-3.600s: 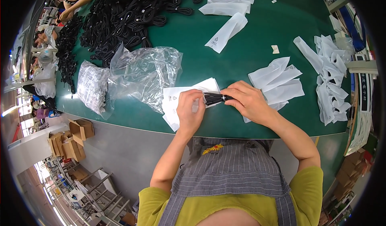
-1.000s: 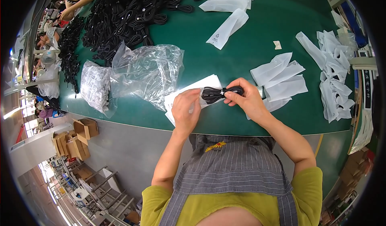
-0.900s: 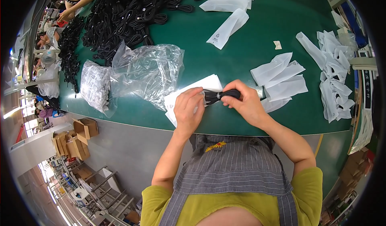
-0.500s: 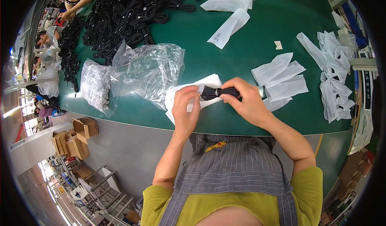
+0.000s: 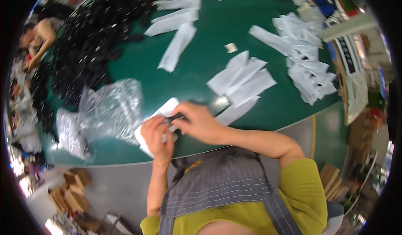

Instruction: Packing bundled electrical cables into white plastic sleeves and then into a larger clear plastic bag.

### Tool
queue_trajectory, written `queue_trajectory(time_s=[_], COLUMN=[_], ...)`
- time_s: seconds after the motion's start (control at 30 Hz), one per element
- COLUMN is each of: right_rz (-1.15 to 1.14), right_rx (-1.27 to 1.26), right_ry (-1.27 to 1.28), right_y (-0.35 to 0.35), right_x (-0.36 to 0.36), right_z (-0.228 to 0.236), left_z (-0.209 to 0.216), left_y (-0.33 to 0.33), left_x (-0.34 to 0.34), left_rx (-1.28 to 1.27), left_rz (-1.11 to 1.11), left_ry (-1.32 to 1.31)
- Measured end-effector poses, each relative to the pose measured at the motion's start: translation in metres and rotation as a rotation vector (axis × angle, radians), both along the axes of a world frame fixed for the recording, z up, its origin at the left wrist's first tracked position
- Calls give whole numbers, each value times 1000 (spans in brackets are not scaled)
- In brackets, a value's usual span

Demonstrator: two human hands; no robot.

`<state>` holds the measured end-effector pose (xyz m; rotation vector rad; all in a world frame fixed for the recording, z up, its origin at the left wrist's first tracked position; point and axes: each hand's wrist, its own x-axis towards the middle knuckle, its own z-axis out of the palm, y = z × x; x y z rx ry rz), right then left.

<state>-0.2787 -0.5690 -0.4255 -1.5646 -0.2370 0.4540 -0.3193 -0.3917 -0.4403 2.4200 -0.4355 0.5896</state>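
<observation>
Your right hand (image 5: 200,123) pinches the black cable bundle (image 5: 176,117), long axis running leftward to your left hand (image 5: 158,137), grip there blurred, indeterminable.

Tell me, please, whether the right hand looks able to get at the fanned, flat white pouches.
Probably yes: the pouches lie close beside the right hand, apparently with nothing tall between. However, that hand appears to be holding a black bundled cable.
</observation>
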Motion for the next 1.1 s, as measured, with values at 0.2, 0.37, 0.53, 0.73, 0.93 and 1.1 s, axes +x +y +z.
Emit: queue_trajectory(time_s=[0.2,0.37,0.53,0.73,0.93,1.1], right_rz=[285,-71,24,-81,-183,-398], right_rx=[-531,-385,-164,-284,-335,-307], right_ry=[-577,-569,-503,-624,-752,-562], right_y=[-22,-24,-35,-7,-10,-29], right_x=[13,22,30,41,66,102], right_z=[25,33,59,47,43,37], left_z=[8,15,46,59,66,50], left_y=[-10,-28,-30,-48,-52,-41], left_x=[11,23,56,69,83,81], left_rx=[-256,-440,-572,-617,-615,-680], left_rz=[64,81,129,88,82,113], left_ry=[102,149,60,85,56,51])
